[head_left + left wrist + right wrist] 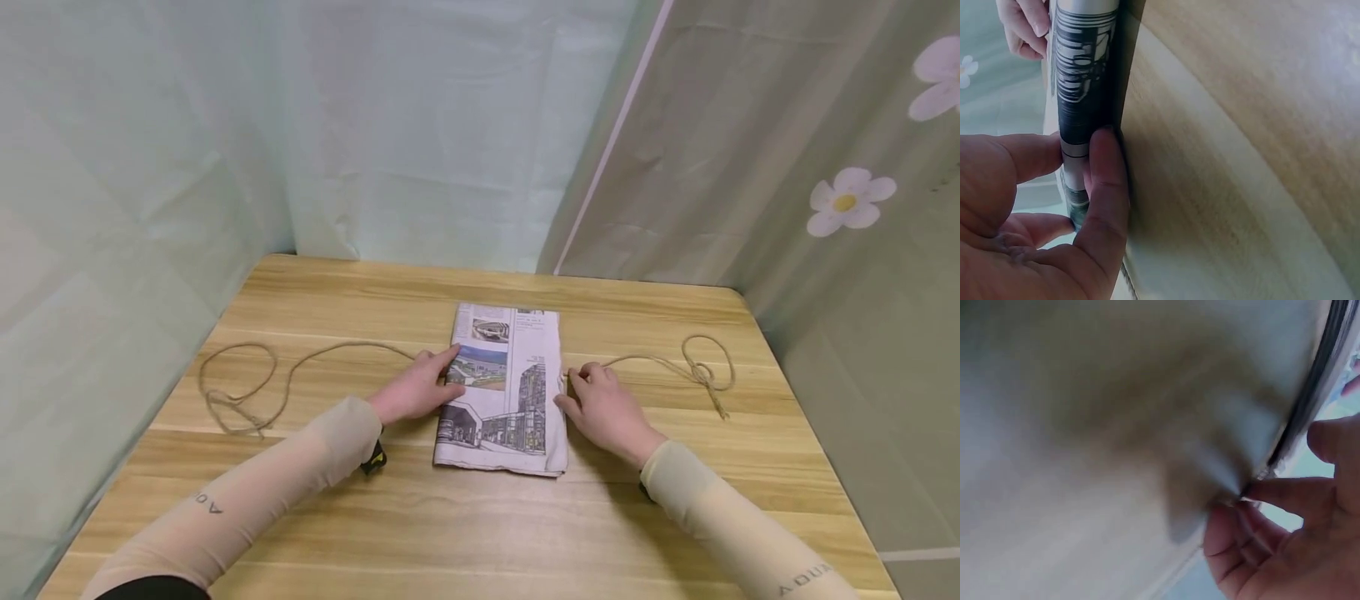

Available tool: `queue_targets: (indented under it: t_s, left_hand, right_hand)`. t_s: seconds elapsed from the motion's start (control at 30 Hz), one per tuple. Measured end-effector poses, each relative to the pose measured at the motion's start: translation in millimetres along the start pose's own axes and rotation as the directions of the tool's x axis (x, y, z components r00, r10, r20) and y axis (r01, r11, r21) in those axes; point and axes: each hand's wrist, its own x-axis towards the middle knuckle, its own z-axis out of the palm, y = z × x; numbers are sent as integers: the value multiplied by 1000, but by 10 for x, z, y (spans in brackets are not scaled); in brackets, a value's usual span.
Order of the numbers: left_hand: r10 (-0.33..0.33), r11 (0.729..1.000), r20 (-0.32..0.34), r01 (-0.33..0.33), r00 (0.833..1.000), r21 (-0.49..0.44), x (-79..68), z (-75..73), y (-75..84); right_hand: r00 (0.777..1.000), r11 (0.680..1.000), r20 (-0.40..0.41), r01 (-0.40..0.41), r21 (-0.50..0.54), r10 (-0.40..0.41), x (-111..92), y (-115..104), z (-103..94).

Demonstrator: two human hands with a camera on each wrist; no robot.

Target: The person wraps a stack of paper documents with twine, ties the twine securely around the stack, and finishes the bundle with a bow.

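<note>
Grey-white folded newspaper [501, 392] on wood-grain counter [337, 521], gripped at its fold by half-curled left hand [415, 392]; with thin brown twine [648, 357] seemingly pinched in right hand [611, 414]. Could slip askew from uneven pulling.

Both arms [255, 492] reach forward; left hand [414, 390] grips; right hand [609, 410] curls, pinching.

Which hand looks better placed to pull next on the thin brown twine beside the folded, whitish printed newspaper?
Probably the right hand: its fingertips are at the twine by the newspaper's right edge. The left hand grips the newspaper's left edge instead, between thumb and fingers.
</note>
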Motion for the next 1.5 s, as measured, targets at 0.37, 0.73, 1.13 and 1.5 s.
queue_targets:
  t_s: [0.37, 0.73, 1.13, 1.5]
  left_hand:
    - [-4, 1000, -11, 4, 1000, 16, -13, -9, -7]
    - [28, 989, -76, -39, 997, -145, -190, -432, -260]
    - [-39, 977, -240, 87, 970, 193, -642, -1346, -1178]
    - [-218, 933, -186, 261, 958, 248, -922, -1565, -1675]
  right_hand:
    - [995, 995, 65, -66, -76, 71, -3, 61, -31]
    - [999, 993, 8, -34, 117, 33, -22, 112, -197]
    - [980, 985, -107, 169, 33, -165, 40, -108, -328]
    - [871, 872, -48, 488, -33, -489, 254, -749, -308]
